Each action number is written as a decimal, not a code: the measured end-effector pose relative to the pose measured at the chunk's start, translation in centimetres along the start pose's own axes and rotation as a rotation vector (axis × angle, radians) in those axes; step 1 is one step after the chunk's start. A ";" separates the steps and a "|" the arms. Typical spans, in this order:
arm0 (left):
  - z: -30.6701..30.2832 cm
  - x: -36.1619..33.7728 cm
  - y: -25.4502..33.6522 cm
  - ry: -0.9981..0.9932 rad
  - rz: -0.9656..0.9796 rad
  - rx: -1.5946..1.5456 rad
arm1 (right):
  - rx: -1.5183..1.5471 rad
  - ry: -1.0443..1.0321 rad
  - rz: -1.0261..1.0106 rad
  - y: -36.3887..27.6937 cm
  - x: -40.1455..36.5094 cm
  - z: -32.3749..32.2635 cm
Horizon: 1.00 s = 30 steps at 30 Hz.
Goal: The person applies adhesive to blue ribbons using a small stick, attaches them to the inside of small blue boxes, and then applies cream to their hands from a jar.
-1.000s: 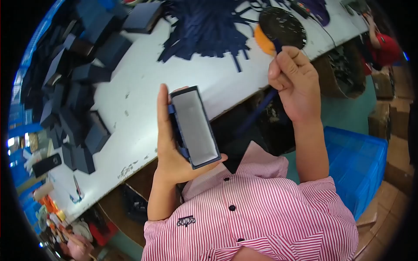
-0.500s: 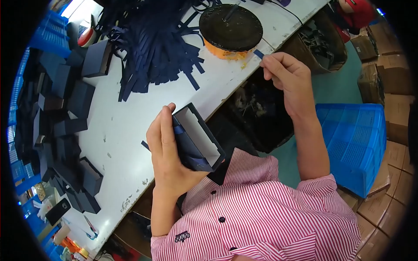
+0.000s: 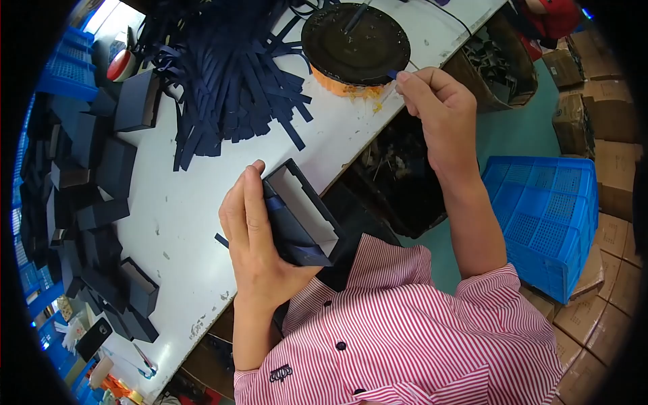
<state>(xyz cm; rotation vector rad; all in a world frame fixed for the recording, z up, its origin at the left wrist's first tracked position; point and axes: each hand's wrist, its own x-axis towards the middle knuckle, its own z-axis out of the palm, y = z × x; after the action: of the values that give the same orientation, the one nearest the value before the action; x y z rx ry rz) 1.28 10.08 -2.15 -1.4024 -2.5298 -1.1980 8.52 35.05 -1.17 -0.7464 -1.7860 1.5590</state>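
My left hand (image 3: 253, 236) is closed around a dark navy cardboard box (image 3: 300, 219), its open side with a pale inside turned up. A blue ribbon band crosses the box, and a ribbon end pokes out to the left of my hand. Between thumb and fingers, my right hand (image 3: 442, 104) pinches a short blue ribbon strip (image 3: 393, 73). The strip's tip overlaps the rim of a round black-topped glue pot (image 3: 337, 47) with an orange side. Yellow drips mark its lower edge. Left of the pot spreads a large heap of navy ribbon strips (image 3: 236, 94).
Many dark boxes (image 3: 111, 169) are piled along the left of the white table (image 3: 185, 223). A phone (image 3: 94, 337) and a red-and-white object (image 3: 121, 65) lie among them. At right stand a blue plastic crate (image 3: 547, 216), a carton of dark scraps (image 3: 496, 71) and stacked cardboard boxes (image 3: 614, 250).
My right hand has moved up and slightly left, bringing the strip's end from beside the pot to its top rim. My left hand and the box have shifted slightly left.
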 end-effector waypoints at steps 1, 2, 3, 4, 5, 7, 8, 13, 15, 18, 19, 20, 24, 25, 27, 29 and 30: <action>0.0 0.0 0.0 0.001 0.001 0.007 | 0.005 0.001 0.013 0.0 0.0 0.1; 0.0 0.1 -0.1 0.002 0.003 0.015 | 0.009 -0.001 0.025 0.1 0.0 0.0; 0.0 0.1 -0.1 0.003 0.004 0.023 | 0.012 -0.003 0.038 0.2 0.0 0.0; 0.0 0.0 -0.1 0.006 0.002 0.023 | 0.016 -0.005 0.049 0.3 0.0 -0.1; 0.0 0.0 -0.1 0.010 -0.001 0.024 | 0.022 0.001 0.057 0.4 0.0 -0.2; 0.0 0.0 -0.3 0.015 -0.004 0.025 | 0.034 0.014 0.073 0.5 -0.2 -0.4; 0.0 0.0 -0.4 0.017 -0.005 0.026 | 0.010 0.015 0.090 0.6 -0.3 -0.6; 0.0 -0.1 -0.6 0.012 -0.004 0.046 | -0.048 0.043 0.108 0.3 -0.9 -1.3; -0.1 0.0 -0.6 0.011 0.005 0.052 | -0.020 0.038 0.049 -0.2 -0.8 -1.0; -0.1 0.1 -0.4 0.008 0.001 0.066 | 0.030 0.021 0.023 0.0 -0.6 -0.4; -0.2 0.2 -0.3 0.015 0.011 0.065 | 0.048 0.012 0.022 0.2 -0.5 -0.3; -0.2 0.3 -0.3 0.023 0.020 0.065 | 0.018 0.014 0.046 0.5 -0.6 -0.3; -0.4 0.2 -0.4 0.044 0.039 0.067 | -0.078 0.000 0.160 1.4 -1.6 -1.0; -0.4 0.3 -0.4 0.057 0.053 0.069 | -0.097 -0.006 0.195 1.4 -2.1 -1.3; -0.5 0.4 -0.5 0.082 0.067 0.084 | -0.047 -0.017 0.168 0.8 -3.1 -1.5; -0.7 0.5 -0.4 0.094 0.063 0.078 | -0.003 -0.065 0.255 -1.1 -3.9 -1.9; -0.9 0.5 -0.2 0.099 0.060 0.080 | -0.018 -0.094 0.189 -1.7 -4.4 -1.6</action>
<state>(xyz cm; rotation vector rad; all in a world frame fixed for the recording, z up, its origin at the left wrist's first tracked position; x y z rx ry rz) 0.53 9.82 -1.44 -1.3559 -2.4237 -1.1139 12.54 32.49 0.23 -0.8853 -1.8435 1.7279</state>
